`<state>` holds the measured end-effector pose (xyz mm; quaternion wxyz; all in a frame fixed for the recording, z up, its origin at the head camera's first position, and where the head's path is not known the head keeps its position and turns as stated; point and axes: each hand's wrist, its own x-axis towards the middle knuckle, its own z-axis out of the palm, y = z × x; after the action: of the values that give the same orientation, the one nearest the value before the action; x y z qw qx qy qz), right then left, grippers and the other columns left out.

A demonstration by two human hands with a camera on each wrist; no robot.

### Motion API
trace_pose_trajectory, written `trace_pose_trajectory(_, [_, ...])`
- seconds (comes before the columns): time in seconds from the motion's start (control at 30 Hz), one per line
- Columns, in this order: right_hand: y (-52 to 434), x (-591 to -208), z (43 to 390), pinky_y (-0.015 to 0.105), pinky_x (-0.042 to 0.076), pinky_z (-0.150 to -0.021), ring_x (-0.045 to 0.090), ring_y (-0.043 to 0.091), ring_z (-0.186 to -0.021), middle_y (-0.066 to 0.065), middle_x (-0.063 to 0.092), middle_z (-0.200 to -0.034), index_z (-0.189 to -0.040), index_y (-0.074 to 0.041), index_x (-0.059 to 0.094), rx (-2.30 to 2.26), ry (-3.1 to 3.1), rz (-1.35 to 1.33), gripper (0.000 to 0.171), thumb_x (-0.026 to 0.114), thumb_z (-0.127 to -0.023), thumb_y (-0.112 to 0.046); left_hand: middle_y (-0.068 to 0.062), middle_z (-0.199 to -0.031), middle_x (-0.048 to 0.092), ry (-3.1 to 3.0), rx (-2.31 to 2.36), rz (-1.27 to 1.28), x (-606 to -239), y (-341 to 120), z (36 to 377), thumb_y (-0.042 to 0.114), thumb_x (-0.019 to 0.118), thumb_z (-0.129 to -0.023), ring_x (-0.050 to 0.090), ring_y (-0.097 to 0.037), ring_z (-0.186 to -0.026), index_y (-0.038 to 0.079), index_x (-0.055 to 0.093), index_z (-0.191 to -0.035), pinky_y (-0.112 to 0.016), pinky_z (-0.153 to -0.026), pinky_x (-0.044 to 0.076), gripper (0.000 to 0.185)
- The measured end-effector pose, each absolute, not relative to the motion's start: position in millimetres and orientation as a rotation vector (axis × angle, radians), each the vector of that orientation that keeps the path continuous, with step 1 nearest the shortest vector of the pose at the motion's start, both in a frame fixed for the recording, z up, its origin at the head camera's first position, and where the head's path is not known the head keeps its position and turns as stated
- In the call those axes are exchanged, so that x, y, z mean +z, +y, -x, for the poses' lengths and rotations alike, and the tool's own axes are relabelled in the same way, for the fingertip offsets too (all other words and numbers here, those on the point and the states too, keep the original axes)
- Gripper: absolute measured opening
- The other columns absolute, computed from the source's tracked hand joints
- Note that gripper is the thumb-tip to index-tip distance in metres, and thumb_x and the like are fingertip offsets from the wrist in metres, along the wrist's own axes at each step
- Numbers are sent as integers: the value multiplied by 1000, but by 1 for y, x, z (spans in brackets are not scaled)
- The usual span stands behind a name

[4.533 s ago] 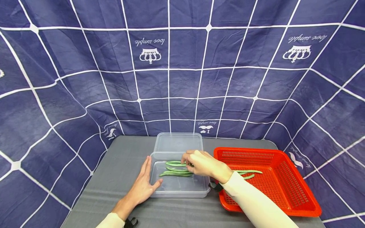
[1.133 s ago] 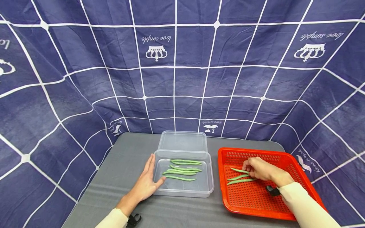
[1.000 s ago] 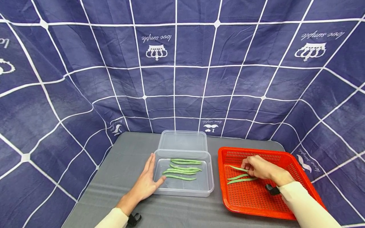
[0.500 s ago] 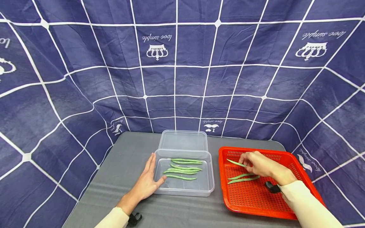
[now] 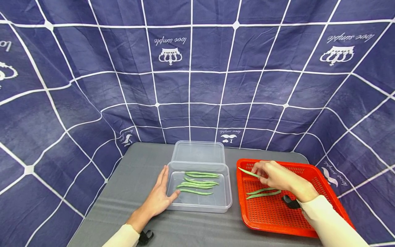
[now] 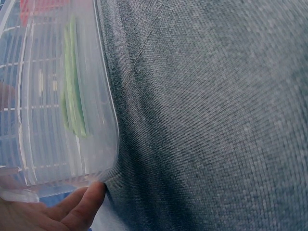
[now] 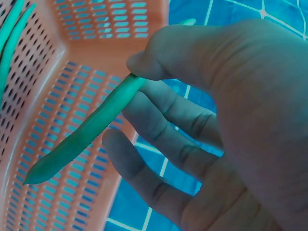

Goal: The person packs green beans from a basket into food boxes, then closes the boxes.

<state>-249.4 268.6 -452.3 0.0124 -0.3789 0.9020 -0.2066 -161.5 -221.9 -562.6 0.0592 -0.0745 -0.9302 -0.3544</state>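
Observation:
My right hand (image 5: 274,175) pinches a green bean (image 5: 248,172) between thumb and fingers, over the far left part of the red basket (image 5: 262,224). In the right wrist view the held bean (image 7: 86,126) slants down to the left, clear of the basket's floor. Two more green beans (image 5: 262,195) lie in the basket below the hand. My left hand (image 5: 158,197) rests with extended fingers against the left side of a clear plastic box (image 5: 203,208). Several green beans (image 5: 197,185) lie roughly parallel inside that box. In the left wrist view, fingers (image 6: 86,204) touch the box's end.
Behind the box lies a clear lid (image 5: 198,152), flat on the grey tabletop (image 5: 129,178). A narrow strip of table separates the box from the red basket. Blue cloth (image 5: 203,89) with white lines hangs at the back and both sides.
My right hand has gone from the box to the basket, picked up a bean there, and lifted it toward the far left rim. The left hand stays at the box's side.

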Motion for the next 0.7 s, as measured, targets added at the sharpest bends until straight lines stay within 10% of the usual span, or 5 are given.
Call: trace_pose_trajectory(0.7, [209, -441, 244, 25, 59, -76, 66, -2, -84, -10, 74, -99, -109, -19, 81, -605, 2792, 1297, 31, 80, -92, 6, -28, -193, 19, -2801, -1045, 237, -562, -222, 160, 34, 86, -103, 37, -54, -174, -6, 18, -184, -70, -136, 40, 113])
